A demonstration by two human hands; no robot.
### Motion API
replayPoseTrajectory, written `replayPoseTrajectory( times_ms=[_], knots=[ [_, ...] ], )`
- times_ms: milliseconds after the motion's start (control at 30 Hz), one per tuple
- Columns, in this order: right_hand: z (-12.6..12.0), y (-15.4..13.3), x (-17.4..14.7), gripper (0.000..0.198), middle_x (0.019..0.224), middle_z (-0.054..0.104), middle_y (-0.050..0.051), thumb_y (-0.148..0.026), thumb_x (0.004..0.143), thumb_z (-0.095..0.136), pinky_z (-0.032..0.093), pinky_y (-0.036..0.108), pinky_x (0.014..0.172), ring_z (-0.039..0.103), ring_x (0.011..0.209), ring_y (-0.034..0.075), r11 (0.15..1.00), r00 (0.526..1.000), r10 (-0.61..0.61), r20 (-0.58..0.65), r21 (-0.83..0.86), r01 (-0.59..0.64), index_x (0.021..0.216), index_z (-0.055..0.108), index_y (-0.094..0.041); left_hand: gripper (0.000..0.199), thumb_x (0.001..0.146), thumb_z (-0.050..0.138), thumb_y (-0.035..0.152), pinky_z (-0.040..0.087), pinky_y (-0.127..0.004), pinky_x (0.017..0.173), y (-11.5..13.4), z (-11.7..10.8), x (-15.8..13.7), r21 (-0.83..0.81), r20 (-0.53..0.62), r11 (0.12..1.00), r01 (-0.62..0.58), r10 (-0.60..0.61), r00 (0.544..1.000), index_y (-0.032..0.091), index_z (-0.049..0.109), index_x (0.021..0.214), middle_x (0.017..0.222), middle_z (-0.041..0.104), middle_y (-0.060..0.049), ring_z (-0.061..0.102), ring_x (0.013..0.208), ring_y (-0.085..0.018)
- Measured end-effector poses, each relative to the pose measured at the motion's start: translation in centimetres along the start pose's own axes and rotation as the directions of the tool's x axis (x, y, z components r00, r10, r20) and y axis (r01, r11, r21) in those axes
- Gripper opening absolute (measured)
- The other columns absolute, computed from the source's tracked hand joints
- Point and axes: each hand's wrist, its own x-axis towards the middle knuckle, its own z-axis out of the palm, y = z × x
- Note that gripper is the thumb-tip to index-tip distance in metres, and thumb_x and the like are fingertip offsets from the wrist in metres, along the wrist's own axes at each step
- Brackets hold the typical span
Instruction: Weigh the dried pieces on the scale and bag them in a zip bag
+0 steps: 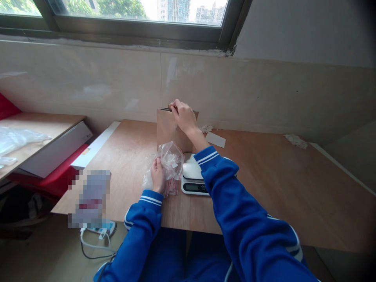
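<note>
L hand (158, 175) clenched on clear plastic bags (169, 162), just beside scale (192, 178). R hand (183, 115) pinching top edge of upright brown paper bag (167, 131) behind scale, on wooden table (264, 188).

A plywood table (264, 184) filled the middle and right of the frame. On it, near centre, stood a brown paper bag (169, 131), with a white kitchen scale (192, 178) just below it and a clear plastic bag (170, 162) at the scale's left. A white card (215, 139) lay right of the paper bag, and a crumpled scrap (295, 141) sat at the far right edge.
</note>
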Motion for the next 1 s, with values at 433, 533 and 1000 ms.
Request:
replayPoseTrajectory(
  times_ms=[433,533,1000],
  knots=[
    [0.6,2.6,0.8,0.025,0.091,0.068,0.007,-0.032,0.097,0.042,0.047,0.032,0.085,0.065,0.088,0.019,0.932,0.970,0.243,-0.005,0.278,-0.232,0.116,0.046,-0.016,0.039,0.093,0.045,0.047,0.049,-0.032,0.085,0.4,0.1,-0.1,-0.002,-0.002,1.000,0.003,-0.003,1.000,0.016,0.065,0.104,0.097,0.067,-0.007,0.062,0.090,-0.019],
    [0.8,2.4,0.7,0.018,0.098,0.067,0.010,-0.029,0.095,0.045,0.044,0.038,0.094,0.062,0.100,0.023,0.959,0.976,0.217,-0.011,0.190,-0.211,0.106,0.052,-0.017,0.037,0.093,0.046,0.046,0.049,-0.031,0.085,0.5,0.1,-0.1,0.002,-0.006,1.000,0.009,-0.009,1.000,0.016,0.065,0.104,0.098,0.067,-0.008,0.062,0.092,-0.019],
    [-0.9,-1.1,-12.7,0.030,0.111,0.061,0.011,-0.046,0.095,0.044,0.042,0.039,0.100,0.055,0.109,0.025,0.923,0.972,0.230,0.042,0.308,-0.232,0.101,0.057,-0.020,0.040,0.092,0.045,0.054,0.049,-0.027,0.067,2.3,0.6,-1.2,0.051,-0.004,0.990,-0.135,0.135,0.991,0.019,0.063,0.095,0.075,0.062,-0.002,0.059,0.070,-0.015]
  ],
)
